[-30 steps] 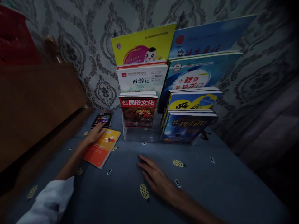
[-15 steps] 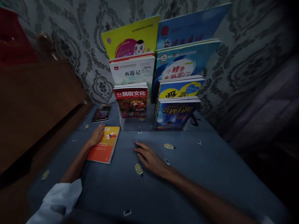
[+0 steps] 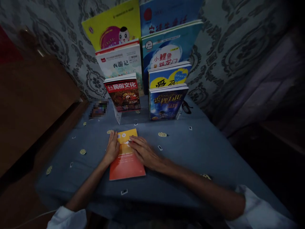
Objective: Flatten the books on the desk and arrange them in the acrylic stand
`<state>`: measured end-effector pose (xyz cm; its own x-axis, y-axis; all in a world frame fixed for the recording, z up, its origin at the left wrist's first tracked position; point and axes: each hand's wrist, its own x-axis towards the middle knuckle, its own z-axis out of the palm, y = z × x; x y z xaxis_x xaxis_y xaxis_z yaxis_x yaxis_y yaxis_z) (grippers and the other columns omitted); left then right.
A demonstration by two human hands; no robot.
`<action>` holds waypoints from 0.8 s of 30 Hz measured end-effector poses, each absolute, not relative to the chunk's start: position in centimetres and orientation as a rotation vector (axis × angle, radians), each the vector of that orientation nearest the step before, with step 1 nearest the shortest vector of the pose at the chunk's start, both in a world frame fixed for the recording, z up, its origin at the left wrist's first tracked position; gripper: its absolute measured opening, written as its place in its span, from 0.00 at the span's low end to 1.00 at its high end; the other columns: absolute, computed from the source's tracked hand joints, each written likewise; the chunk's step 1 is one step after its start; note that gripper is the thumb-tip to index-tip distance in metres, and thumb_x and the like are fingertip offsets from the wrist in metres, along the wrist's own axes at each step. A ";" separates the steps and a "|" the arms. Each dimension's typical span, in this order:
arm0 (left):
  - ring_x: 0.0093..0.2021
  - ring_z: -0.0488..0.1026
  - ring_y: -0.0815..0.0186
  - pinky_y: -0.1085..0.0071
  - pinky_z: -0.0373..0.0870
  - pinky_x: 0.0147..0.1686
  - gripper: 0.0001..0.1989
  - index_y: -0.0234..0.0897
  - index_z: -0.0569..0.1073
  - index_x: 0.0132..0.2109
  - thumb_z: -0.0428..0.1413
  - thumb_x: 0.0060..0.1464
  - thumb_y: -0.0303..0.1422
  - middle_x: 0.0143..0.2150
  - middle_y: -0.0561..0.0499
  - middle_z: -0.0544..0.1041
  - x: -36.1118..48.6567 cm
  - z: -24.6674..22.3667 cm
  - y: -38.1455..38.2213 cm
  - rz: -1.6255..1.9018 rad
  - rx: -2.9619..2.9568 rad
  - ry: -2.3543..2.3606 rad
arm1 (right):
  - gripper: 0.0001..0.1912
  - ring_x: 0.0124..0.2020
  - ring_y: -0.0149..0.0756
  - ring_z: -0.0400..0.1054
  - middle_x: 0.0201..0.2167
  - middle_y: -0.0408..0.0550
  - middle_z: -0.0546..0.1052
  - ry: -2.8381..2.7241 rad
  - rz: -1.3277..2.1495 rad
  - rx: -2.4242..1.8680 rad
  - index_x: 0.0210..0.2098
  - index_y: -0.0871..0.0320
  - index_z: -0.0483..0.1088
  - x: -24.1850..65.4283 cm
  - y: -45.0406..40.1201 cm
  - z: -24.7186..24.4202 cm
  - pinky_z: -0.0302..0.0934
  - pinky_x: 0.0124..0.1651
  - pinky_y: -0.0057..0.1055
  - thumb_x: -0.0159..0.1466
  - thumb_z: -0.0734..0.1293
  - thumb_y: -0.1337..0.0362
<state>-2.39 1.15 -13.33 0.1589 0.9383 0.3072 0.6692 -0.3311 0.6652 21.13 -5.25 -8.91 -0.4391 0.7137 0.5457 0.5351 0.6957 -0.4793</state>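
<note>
A thin paperback book point(image 3: 127, 167) with a yellow and orange-red cover lies flat on the cloth-covered table point(image 3: 181, 159). Along its left edge rests my left hand point(image 3: 112, 148), fingers stretched forward and close together. From the right, my right hand point(image 3: 145, 154) reaches over the opposite edge, its extended fingertips touching the cover near a small white picture. Neither hand has its fingers wrapped round the book. The undersides of both hands are hidden.
Behind the book, a clear stepped rack point(image 3: 118, 118) holds several upright books, among them a red-topped one point(image 3: 125, 97) and a dark blue one point(image 3: 166, 103). Dark glasses point(image 3: 187, 107) lie right of it. A blurred-out item point(image 3: 98, 109) lies left. A brown wooden panel point(image 3: 33, 105) stands beside the table.
The book has moved right and nearer to me along with my left hand. My right hand, earlier apart from the book, now touches its cover. The view has shifted too.
</note>
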 end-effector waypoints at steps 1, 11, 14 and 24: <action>0.75 0.43 0.54 0.48 0.45 0.72 0.29 0.34 0.63 0.68 0.46 0.61 0.30 0.74 0.42 0.54 -0.8 -13.3 0.5 1.046 2.000 1.492 | 0.18 0.66 0.45 0.61 0.62 0.60 0.71 -2.175 0.309 -0.940 0.55 0.60 0.72 21.1 -5.7 -8.6 0.59 0.67 0.51 0.71 0.57 0.69; 0.70 0.61 0.59 0.58 0.56 0.70 0.33 0.39 0.64 0.65 0.49 0.51 0.26 0.69 0.45 0.66 7.5 -10.6 -3.4 1.226 1.313 1.082 | 0.29 0.73 0.43 0.48 0.70 0.61 0.59 -2.301 0.533 -1.105 0.70 0.63 0.52 23.0 -6.3 -7.5 0.52 0.71 0.48 0.70 0.55 0.70; 0.70 0.60 0.59 0.57 0.53 0.71 0.33 0.38 0.65 0.64 0.49 0.48 0.25 0.69 0.45 0.66 7.4 -10.4 -3.0 1.242 1.406 1.100 | 0.31 0.74 0.43 0.43 0.72 0.64 0.55 -2.324 0.547 -1.125 0.71 0.66 0.49 22.0 -5.1 -8.0 0.48 0.73 0.50 0.69 0.54 0.71; 0.70 0.60 0.58 0.51 0.52 0.71 0.30 0.39 0.61 0.67 0.47 0.58 0.26 0.69 0.42 0.64 5.6 -11.0 -2.4 1.011 1.896 1.131 | 0.29 0.74 0.48 0.44 0.71 0.68 0.56 -2.357 0.402 -1.337 0.69 0.72 0.54 22.6 -4.2 -8.0 0.45 0.73 0.51 0.71 0.55 0.67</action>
<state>5.63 -2.38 -10.96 0.3146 0.9112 0.2660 0.3665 -0.3751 0.8515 22.63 -4.25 -8.05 -0.4627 0.8638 0.1994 0.7489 0.5012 -0.4335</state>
